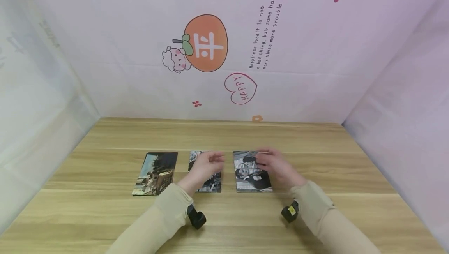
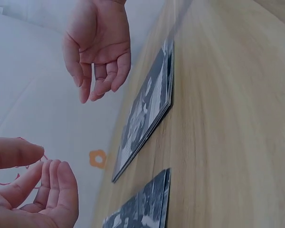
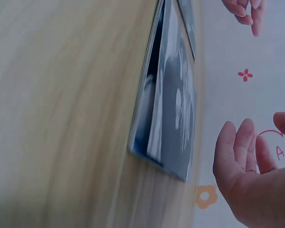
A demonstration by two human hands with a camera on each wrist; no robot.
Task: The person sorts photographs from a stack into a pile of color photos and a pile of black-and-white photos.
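Observation:
Three stacks of photo cards lie in a row on the wooden table [image 1: 224,223]. The left stack [image 1: 156,174] shows a colour picture on top. Above the middle black-and-white stack [image 1: 214,184] hovers my left hand [image 1: 205,166], covering part of it, its fingers loosely bent around nothing. My right hand [image 1: 277,164] is over the upper right edge of the right black-and-white stack [image 1: 250,176], and the right wrist view shows that hand [image 3: 247,175] raised apart from the cards with relaxed fingers. In that view the stack's top card [image 3: 173,104] lifts slightly at one edge.
A white printed cloth [image 1: 298,51] hangs behind the table, with more cloth [image 1: 38,90] on the left side and on the right side. Black wrist cameras sit below both wrists, the left camera [image 1: 196,217] and the right camera [image 1: 290,212].

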